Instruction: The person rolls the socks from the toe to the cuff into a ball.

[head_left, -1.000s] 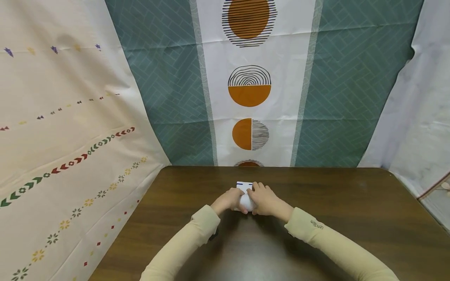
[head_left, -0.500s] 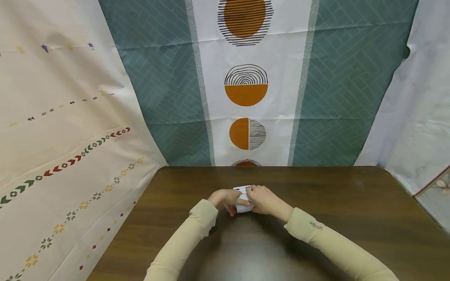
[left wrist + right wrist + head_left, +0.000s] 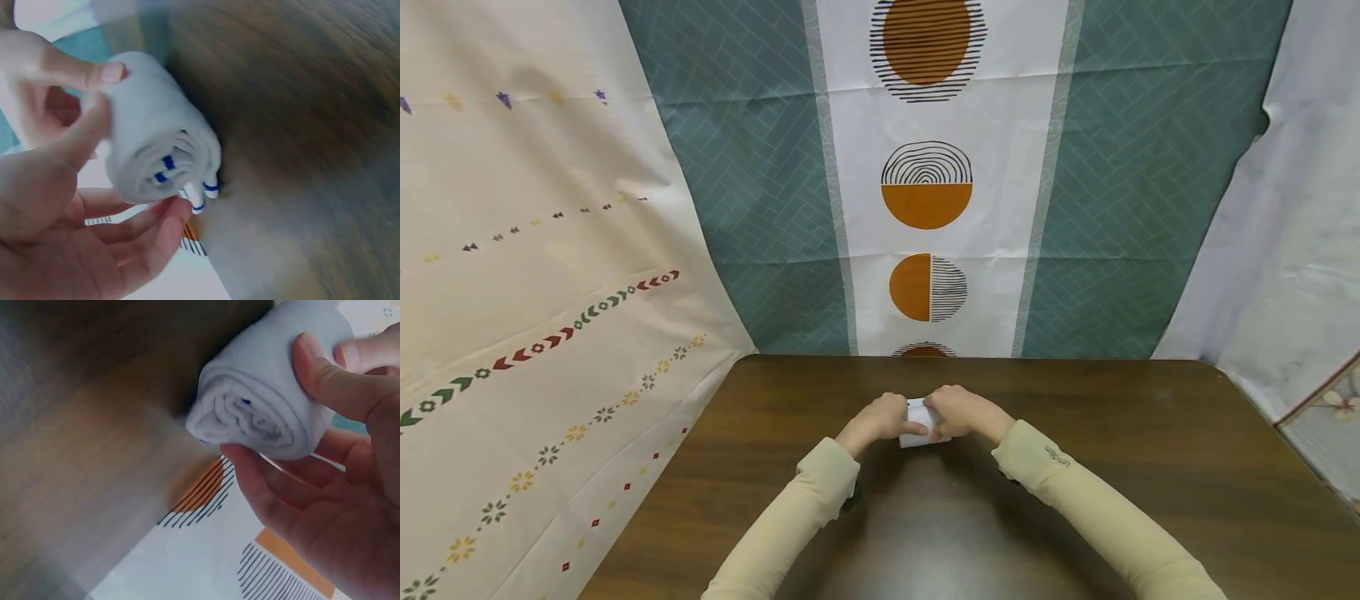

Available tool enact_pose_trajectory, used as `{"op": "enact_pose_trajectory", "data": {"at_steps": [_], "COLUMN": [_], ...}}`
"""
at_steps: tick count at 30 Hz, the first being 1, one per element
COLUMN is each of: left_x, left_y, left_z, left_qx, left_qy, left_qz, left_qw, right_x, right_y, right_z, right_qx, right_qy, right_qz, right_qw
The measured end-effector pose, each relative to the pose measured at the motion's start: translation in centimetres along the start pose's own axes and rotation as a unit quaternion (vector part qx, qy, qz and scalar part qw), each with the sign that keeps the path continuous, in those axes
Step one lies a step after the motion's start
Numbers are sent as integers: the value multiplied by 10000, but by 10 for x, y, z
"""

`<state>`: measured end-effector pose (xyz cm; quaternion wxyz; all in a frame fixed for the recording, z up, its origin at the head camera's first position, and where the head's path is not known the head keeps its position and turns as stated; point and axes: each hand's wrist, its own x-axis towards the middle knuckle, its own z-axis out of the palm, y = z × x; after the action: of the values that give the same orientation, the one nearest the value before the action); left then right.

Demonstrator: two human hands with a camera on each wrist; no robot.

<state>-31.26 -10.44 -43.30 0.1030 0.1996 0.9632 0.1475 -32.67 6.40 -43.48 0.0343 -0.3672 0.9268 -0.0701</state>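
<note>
Head view: from high and set back, facing forward and down across the worktop to the hanging cloth. Left wrist view: close in, tilted, facing the left end of the white roll. Right wrist view: similarly near, tilted, facing the right end. All share white roll, worktop.

A brown counter has a soft shine near the front. Behind it hangs a green and white cloth with orange circles. A cream cloth with little flowers hangs on the left, and a pale cloth hangs on the right.
</note>
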Motion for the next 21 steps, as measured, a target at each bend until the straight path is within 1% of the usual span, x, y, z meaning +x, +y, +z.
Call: {"op": "enact_pose_trajectory", "data": {"at_steps": [3,5,6,8,10,13,15,18,21], "left_x": [0,0,0,-1,0,2,4,5,7], "left_y": [-2,-3,-2,-2,-2,0,1,5,8], "left_z": [-3,-4,-4,-6,-5,-3,-1,2,7], "left_qx": [-396,-631,-661,-688,-590,-301,136,827,1379], "left_qy": [326,417,455,434,425,574,780,1022,1065], "left_qz": [113,99,125,52,3,93,249,341,277], "left_qw": [9986,9971,9967,9967,9974,9979,9965,9907,9843], "right_x": [5,8,10,13,17,21,24,27,27], "right_y": [4,7,9,12,17,24,29,34,37], "right_z": [-2,-4,-4,-6,-7,-9,-11,-12,-11], "right_qx": [164,329,410,630,842,1080,1194,1365,1520], "right_qy": [-222,-380,-471,-668,-897,-1150,-1230,-1242,-1240], "right_qz": [56,106,128,185,281,372,414,409,401], "right_qw": [9996,9987,9980,9956,9920,9868,9843,9820,9798]}}
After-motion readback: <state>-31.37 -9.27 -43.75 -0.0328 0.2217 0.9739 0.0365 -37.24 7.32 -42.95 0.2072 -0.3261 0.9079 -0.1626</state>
